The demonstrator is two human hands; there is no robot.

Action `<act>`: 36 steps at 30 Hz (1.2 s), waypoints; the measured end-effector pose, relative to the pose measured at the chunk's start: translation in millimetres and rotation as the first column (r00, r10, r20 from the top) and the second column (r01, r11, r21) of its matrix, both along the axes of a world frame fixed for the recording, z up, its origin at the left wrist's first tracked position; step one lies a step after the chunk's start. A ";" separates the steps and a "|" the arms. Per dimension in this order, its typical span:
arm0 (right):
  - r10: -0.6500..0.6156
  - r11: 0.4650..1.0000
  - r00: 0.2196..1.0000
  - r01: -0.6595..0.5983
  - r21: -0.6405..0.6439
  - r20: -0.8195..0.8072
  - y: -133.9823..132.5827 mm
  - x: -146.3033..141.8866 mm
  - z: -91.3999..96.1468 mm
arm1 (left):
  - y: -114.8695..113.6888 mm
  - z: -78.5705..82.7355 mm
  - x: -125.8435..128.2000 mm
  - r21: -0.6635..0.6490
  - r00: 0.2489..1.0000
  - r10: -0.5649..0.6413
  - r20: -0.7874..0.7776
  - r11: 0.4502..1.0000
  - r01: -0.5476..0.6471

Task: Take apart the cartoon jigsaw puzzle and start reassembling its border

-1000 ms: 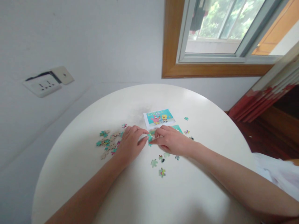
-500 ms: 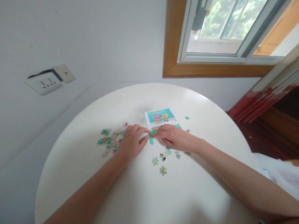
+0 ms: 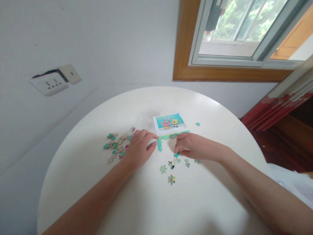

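On the round white table (image 3: 146, 202) a joined strip of teal puzzle pieces (image 3: 171, 136) runs along the near edge of a cartoon picture card (image 3: 169, 122) and bends down at its left end. My left hand (image 3: 139, 148) rests curled beside that corner, fingertips touching the strip. My right hand (image 3: 194, 147) sits to the right of it, fingers pinched on a small teal piece (image 3: 176, 154) at the table surface. Several loose pieces (image 3: 171, 164) lie just below my hands.
A pile of loose puzzle pieces (image 3: 116, 147) lies left of my left hand. One single teal piece (image 3: 197, 124) sits right of the card. A wall socket (image 3: 50, 85) is at the left, a wood-framed window (image 3: 220, 70) behind, a red curtain (image 3: 276, 104) at right.
My right hand has drawn back from the strip, moving right and toward me, and now pinches a loose piece. The strip is uncovered. My left hand has stayed at the corner.
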State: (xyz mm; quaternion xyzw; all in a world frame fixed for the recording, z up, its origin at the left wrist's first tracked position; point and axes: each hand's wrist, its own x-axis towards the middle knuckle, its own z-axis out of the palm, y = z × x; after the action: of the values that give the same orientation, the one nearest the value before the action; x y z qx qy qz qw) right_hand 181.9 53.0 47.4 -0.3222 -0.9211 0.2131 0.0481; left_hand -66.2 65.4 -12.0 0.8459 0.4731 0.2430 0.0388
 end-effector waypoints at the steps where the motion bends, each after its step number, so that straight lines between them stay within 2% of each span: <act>1: -0.005 1.000 1.000 0.005 0.029 -0.014 -0.1 -1.6 -2.0 | -0.2 0.3 0.2 -0.001 1.000 0.001 0.002 1.000 -0.001; 6: -0.082 0.987 0.996 0.084 0.134 -0.026 -1.6 -4.4 -6.2 | -2.6 3.2 1.6 -0.002 1.000 0.004 0.001 1.000 -0.004; 11: -0.152 0.982 0.987 0.144 0.124 0.060 -4.6 -5.3 -2.3 | -3.0 3.5 1.3 -0.013 1.000 -0.001 0.006 1.000 0.001; 15: -0.157 0.984 0.985 0.149 0.095 0.077 -4.8 -8.9 -3.9 | -2.0 3.3 0.9 -0.023 1.000 0.003 0.006 1.000 -0.003; 20: -0.170 0.968 0.977 0.142 0.208 0.126 -0.1 -8.7 -10.4 | -2.0 3.2 0.7 -0.022 1.000 -0.007 -0.007 1.000 0.006; 25: -0.154 0.979 0.988 0.149 0.138 0.030 0.3 -0.3 -4.8 | -1.3 1.4 0.0 -0.011 1.000 -0.008 -0.009 1.000 0.008; 29: -0.099 0.992 0.995 0.099 0.073 0.000 -1.2 0.3 -4.8 | -0.4 0.3 -0.8 -0.013 1.000 -0.007 -0.018 1.000 0.007; 36: -0.089 0.990 0.995 0.093 0.110 -0.038 0.7 -9.3 -14.6 | 0.0 0.3 -1.4 -0.016 1.000 -0.008 -0.002 1.000 0.008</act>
State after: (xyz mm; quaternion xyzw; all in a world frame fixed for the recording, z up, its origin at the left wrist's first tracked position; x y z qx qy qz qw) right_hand 172.6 53.7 32.9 -0.3572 -0.9150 0.1641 0.0911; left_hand -67.5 65.4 -11.7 0.8477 0.4717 0.2383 0.0460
